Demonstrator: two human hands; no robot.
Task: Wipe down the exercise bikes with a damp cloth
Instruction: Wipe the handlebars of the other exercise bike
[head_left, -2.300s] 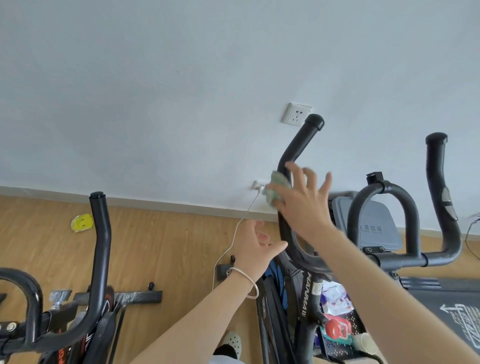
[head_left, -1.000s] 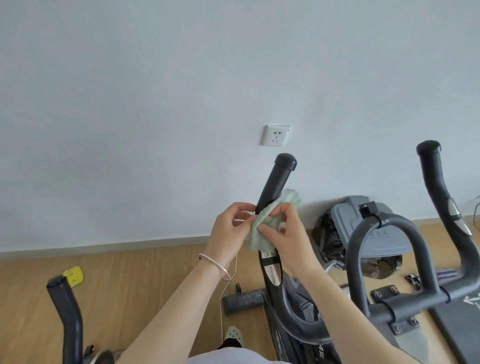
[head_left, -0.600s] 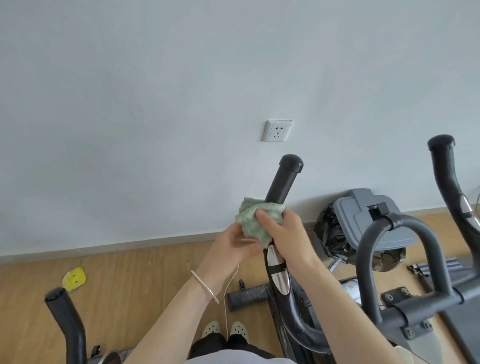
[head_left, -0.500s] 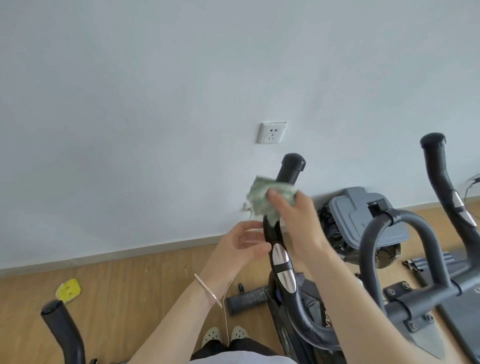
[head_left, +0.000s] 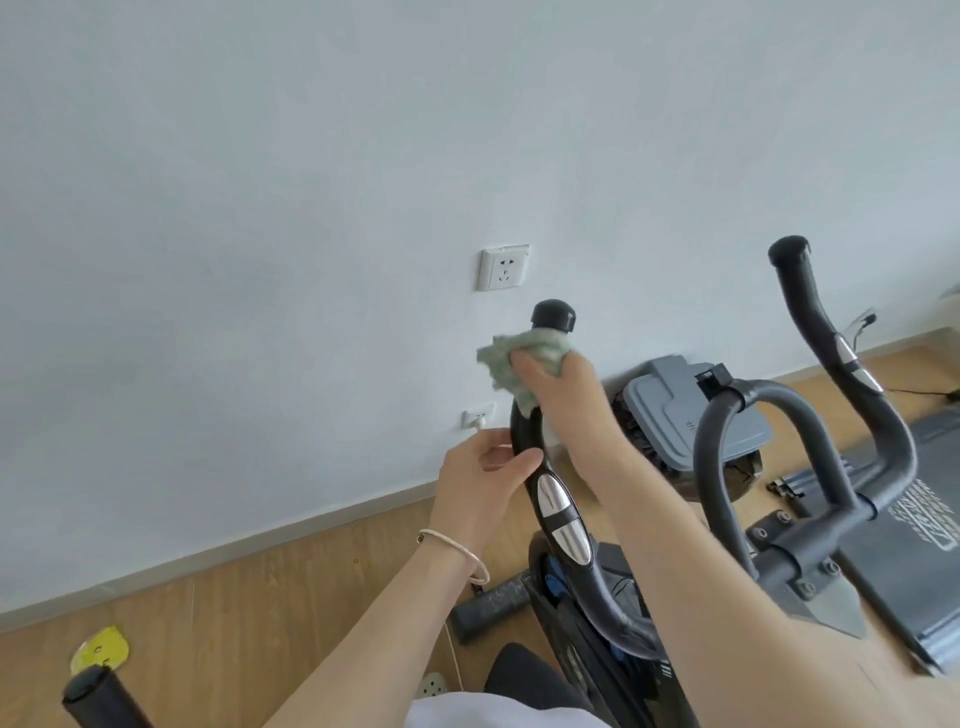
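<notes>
I'm gripping the cloth (head_left: 506, 358) round the handlebar (head_left: 525, 431) just under its cap (head_left: 553, 314) with my right hand (head_left: 558, 387); its length is running downward to my left hand (head_left: 478, 483), which is pinching it.

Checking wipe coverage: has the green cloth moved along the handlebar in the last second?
Yes. The green cloth in the right hand has climbed the handlebar, away from the silver sensor, to just below the end cap.

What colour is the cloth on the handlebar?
Pale green cloth, seen in the head view.
</notes>
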